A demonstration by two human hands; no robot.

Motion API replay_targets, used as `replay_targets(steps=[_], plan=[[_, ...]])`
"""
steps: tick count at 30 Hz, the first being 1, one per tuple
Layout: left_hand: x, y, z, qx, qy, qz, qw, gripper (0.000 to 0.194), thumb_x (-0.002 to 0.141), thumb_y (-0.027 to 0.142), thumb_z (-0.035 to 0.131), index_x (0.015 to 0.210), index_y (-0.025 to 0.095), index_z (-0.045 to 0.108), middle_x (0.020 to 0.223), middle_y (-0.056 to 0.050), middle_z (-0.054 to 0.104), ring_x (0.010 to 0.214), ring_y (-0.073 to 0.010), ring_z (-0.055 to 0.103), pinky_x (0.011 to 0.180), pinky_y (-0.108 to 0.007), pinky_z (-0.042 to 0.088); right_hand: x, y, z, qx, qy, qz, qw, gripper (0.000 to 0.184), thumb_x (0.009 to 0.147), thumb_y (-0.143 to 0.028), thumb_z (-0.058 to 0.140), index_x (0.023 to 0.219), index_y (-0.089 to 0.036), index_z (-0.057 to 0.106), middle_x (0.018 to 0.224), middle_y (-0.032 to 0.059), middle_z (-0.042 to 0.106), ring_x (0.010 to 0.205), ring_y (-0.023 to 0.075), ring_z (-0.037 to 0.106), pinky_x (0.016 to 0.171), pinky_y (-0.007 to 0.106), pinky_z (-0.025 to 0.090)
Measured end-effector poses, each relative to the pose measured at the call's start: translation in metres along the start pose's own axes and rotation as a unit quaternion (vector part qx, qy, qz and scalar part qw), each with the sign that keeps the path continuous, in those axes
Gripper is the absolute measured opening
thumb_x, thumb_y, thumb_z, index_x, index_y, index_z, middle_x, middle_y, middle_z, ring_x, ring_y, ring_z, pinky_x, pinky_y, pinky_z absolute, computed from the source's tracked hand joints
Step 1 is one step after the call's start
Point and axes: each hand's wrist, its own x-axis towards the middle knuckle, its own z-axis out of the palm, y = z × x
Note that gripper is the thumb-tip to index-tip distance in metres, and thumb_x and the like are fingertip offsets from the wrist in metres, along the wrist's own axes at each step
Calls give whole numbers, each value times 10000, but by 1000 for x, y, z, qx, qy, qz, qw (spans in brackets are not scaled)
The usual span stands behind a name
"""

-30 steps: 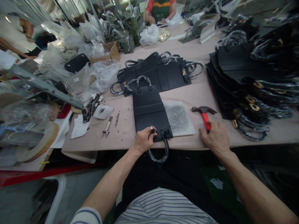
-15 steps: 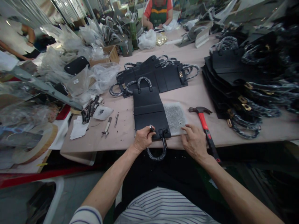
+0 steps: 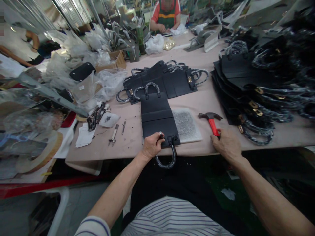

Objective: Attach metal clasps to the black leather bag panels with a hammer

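My left hand [image 3: 152, 146] pinches a short metal punch [image 3: 161, 134], which stands over the near end of a black bag panel [image 3: 157, 108]. What lies under its tip is hidden by my fingers. The panel has plastic-wrapped handles at both ends, and the near handle [image 3: 166, 166] hangs past the table edge. Partly beneath the panel lies a pale, pitted pad [image 3: 188, 124]. To the right, my right hand [image 3: 227, 144] is closed around the red grip of a claw hammer [image 3: 212, 119], whose head rests on or just above the table.
More black panels [image 3: 157, 77] lie behind. A tall stack of them [image 3: 236, 91] fills the right side. Hand tools [image 3: 113, 135] and a small bag of dark bits [image 3: 109, 118] sit at left, beside heaped clear plastic [image 3: 110, 78]. Across the table sits a co-worker [image 3: 166, 19].
My right hand goes from the hammer to the pad's near edge, then back right onto the hammer grip. The left hand keeps its pinch on the punch.
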Motion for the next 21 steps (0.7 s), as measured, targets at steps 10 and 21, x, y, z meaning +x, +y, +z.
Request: replay_targets(steps=[10,21], plan=[[-2,-2,1,-4,2,2,1000,151,869,109,610,986,187,665,907,-46,750,824,-172,728,799,-288,593,8,-50,-44,491,-268,204,803,196,799,-374,581,751,-242,445,590,-57,382,433,102,329,403,236,317],[-1,-1,0,-4,-6,-6,1000,142,866,96,603,961,187,657,882,-42,739,825,-177,722,796,-293,588,-35,-140,-133,148,-76,-307,937,323,987,-450,442,734,-250,464,528,-24,482,405,128,350,460,315,193]])
